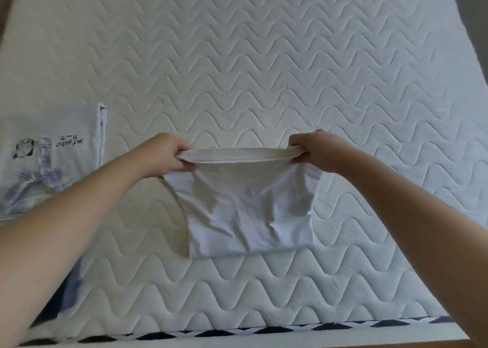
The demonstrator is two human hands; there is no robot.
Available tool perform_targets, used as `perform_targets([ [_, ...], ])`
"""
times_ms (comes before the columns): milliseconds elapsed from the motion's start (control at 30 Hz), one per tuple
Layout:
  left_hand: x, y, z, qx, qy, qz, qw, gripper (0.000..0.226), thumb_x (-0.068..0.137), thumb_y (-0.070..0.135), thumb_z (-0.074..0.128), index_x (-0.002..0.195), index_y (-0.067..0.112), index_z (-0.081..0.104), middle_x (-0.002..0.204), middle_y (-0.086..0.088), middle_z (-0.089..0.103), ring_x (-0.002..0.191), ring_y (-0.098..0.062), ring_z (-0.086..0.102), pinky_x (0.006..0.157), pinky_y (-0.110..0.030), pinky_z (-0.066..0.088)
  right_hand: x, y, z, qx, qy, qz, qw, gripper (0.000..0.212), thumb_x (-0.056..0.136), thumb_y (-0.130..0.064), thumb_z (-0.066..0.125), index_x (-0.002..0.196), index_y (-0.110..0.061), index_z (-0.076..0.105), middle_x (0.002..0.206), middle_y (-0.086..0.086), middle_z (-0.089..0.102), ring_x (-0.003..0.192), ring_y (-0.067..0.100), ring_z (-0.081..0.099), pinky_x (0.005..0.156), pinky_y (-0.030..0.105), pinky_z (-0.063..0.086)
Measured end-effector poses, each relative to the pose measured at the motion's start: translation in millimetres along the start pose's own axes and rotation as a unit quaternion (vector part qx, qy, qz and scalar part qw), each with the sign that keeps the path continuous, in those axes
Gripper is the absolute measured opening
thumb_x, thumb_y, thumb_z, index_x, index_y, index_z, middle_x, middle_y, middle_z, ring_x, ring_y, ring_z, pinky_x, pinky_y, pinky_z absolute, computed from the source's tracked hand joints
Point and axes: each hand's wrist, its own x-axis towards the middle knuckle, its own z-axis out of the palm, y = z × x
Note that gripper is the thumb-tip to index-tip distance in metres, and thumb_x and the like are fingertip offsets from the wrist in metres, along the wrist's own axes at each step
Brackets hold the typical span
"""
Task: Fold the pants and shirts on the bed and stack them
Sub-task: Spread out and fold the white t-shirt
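Surroundings: a white quilted mattress (264,57) with a wavy stitched pattern fills nearly the whole view; along its near edge runs a black-and-white patterned band (237,333), and a strip of wood-coloured surface shows at the bottom right corner.
Other garment: a folded white printed T-shirt (52,157) lies flat on the mattress at the left, well apart from the piece being handled; it carries a small dark figure, a line of handwritten-style lettering and a bluish plaid print (the lettering reads upside down from here).
Dark patch: something blue and dark shows at the lower left, under the left forearm, too blurred to name.
In the way: the left forearm crosses in front of the printed T-shirt's lower part and hides it; nothing lies between the two garments.
Stack: only the printed T-shirt is seen at the left; whether anything lies beneath it cannot be told.
Task garment: a plain white garment (248,205), already folded narrow, sits at the middle of the mattress; its near part rests on the mattress, while its far edge is lifted and stretched taut as a doubled band between the hands.
Left hand (166,153): fingers curled, pinching the left end of the raised edge.
Right hand (317,149): fingers curled likewise, pinching the right end of the same edge.
Arms: both bare forearms reach forward from the bottom corners.
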Motion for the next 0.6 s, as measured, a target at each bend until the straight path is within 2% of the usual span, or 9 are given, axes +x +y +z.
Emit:
perform_targets([
  [67,-14,14,-27,0.007,0.055,0.010,0.998,0.011,0.079,0.022,0.078,0.089,0.021,0.074,0.078,-0.003,0.070,0.082,-0.020,0.065,0.067,-0.030,0.045,-6,-11,-26,-0.019,0.052,-0.010,0.998,0.007,0.093,-0.029,0.063,0.095,-0.026,0.057,0.077,0.002,0.053,0.077,0.028,0.053,0.064,0.032,0.036],
  [200,-36,37,-71,0.005,0.190,0.037,0.981,0.009,0.078,0.023,0.079,0.080,0.026,0.071,0.065,0.007,0.062,0.066,-0.013,0.057,0.056,-0.022,0.037,-18,-31,-68,-0.037,0.174,-0.018,0.984,0.013,0.092,-0.017,0.056,0.102,-0.023,0.063,0.076,0.002,0.055,0.078,0.031,0.056,0.063,0.033,0.038],
  [333,-52,43,-87,0.026,0.308,0.086,0.947,0.015,0.076,0.013,0.074,0.086,0.024,0.073,0.076,0.003,0.067,0.074,-0.021,0.062,0.058,-0.028,0.039,-30,-36,-83,-0.058,0.315,-0.091,0.943,0.020,0.085,-0.001,0.061,0.101,-0.011,0.069,0.084,0.010,0.068,0.079,0.034,0.060,0.067,0.034,0.039],
  [400,-54,42,-76,0.051,0.334,0.112,0.935,0.026,0.071,0.001,0.071,0.091,0.017,0.074,0.088,0.000,0.068,0.083,-0.025,0.063,0.065,-0.032,0.044,-35,-35,-71,-0.071,0.349,-0.103,0.929,0.025,0.083,0.005,0.063,0.103,-0.008,0.071,0.088,0.011,0.071,0.081,0.036,0.063,0.072,0.040,0.046],
  [500,-51,33,-37,0.071,0.340,0.128,0.929,0.036,0.062,-0.009,0.074,0.092,0.010,0.075,0.096,-0.007,0.068,0.092,-0.031,0.063,0.073,-0.037,0.050,-35,-28,-32,-0.067,0.348,-0.081,0.932,0.030,0.082,0.006,0.065,0.106,-0.009,0.074,0.099,0.008,0.075,0.092,0.034,0.067,0.080,0.043,0.050],
  [600,-45,14,24,0.125,0.315,0.148,0.929,0.038,0.055,-0.010,0.078,0.087,0.009,0.073,0.091,-0.009,0.067,0.086,-0.033,0.064,0.066,-0.040,0.055,-41,-17,29,-0.051,0.337,-0.076,0.937,0.033,0.072,0.009,0.072,0.101,-0.007,0.075,0.097,0.008,0.076,0.088,0.032,0.071,0.078,0.044,0.054],
])
